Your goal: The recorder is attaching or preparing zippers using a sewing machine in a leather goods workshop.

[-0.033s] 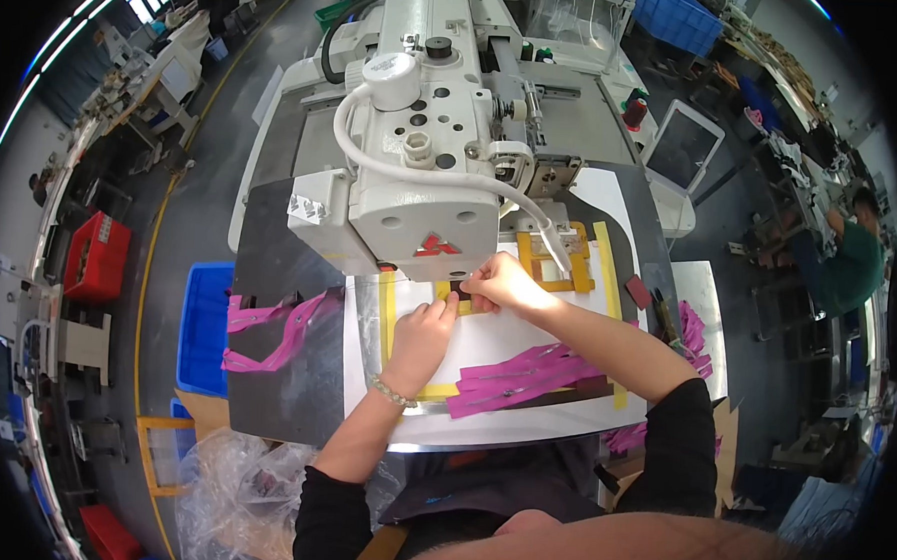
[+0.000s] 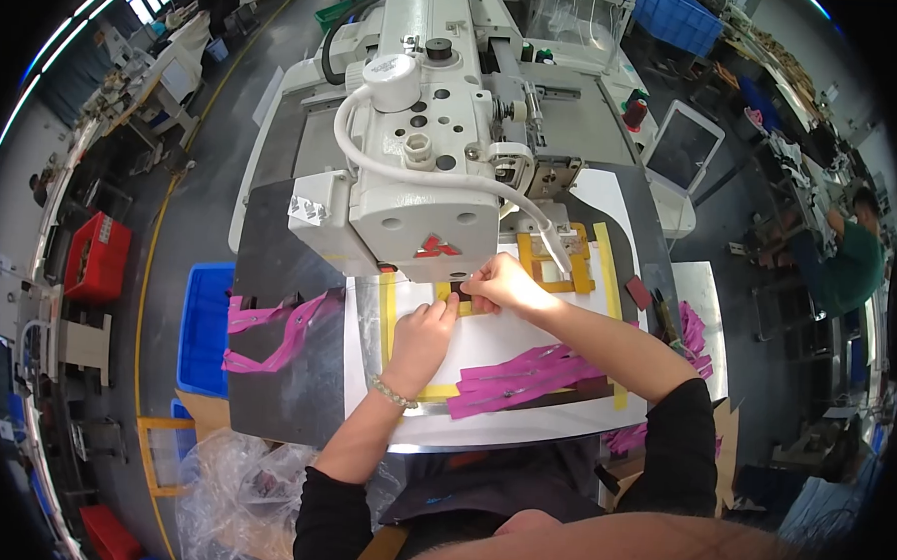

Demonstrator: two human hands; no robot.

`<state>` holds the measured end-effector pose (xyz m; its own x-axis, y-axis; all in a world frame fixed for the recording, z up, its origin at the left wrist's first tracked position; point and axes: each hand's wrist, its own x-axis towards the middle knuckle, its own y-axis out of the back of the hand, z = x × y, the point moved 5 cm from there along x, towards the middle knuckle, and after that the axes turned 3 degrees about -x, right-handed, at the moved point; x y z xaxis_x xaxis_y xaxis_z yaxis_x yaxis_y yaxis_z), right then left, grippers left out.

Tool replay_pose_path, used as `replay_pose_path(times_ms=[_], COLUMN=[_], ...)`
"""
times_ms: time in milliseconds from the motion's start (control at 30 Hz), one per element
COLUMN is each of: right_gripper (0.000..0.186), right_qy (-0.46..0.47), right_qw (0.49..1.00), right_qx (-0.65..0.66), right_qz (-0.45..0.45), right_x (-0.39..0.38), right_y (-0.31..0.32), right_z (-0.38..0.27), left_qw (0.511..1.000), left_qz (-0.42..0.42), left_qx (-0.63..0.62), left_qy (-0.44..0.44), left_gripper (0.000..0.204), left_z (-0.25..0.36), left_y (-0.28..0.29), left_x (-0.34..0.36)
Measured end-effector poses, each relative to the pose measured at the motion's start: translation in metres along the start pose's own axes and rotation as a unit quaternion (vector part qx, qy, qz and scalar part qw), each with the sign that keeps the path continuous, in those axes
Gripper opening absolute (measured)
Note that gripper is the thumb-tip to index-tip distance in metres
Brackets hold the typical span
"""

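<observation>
Nearest to you, at the lower left of the frame, lies a crumpled clear plastic bag [image 2: 244,491]. Above it and toward the middle, your left forearm wears a beaded bracelet [image 2: 394,392] at the wrist. Right of that, below centre, magenta zipper strips [image 2: 529,376] lie across the white sheet [image 2: 486,342], partly under your right forearm.

Your two hands meet near the centre of the frame. Your left hand [image 2: 423,341] is narrow, fingers together and pointing forward, a fingertip at the small dark piece [image 2: 459,289]; you may be pressing or holding it, I cannot tell which. Your right hand [image 2: 503,284] is narrow too, thumb and forefinger drawn close at the same piece, the other fingers curled; whether they pinch it is too small to tell. The dark piece sits between your fingertips, just below the white machine head [image 2: 426,219]. Farther off, at upper right, a tablet-like screen [image 2: 684,150] stands tilted.
</observation>
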<state>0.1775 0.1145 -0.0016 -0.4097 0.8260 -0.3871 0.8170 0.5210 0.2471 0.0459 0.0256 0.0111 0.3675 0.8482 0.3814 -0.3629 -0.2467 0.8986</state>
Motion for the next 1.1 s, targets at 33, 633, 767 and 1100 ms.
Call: replay_pose_path(times_ms=[33,633,767,1100], right_gripper=[0.019,0.031,0.036,0.038], right_qy=[0.002,0.549,0.522,0.493], right_qw=[1.0,0.709,0.737,0.753], right_qx=[-0.001,-0.435,-0.426,-0.436], right_qz=[-0.005,0.075,0.051,-0.003], right_x=[0.0,-0.049,-0.047,-0.035], right_y=[0.0,0.008,0.009,0.012], right_z=[0.0,-0.008,-0.005,-0.005], left_qw=[1.0,0.998,0.996,0.99], left_qz=[0.001,0.018,-0.015,0.047], left_qx=[0.001,-0.059,-0.086,-0.135], left_qy=[-0.001,-0.033,-0.024,0.016], left_gripper=[0.031,0.038,0.033,0.016], left_z=[0.0,-0.011,-0.014,-0.01], left_y=[0.0,0.005,0.006,0.021], left_x=[0.0,0.004,0.002,0.005])
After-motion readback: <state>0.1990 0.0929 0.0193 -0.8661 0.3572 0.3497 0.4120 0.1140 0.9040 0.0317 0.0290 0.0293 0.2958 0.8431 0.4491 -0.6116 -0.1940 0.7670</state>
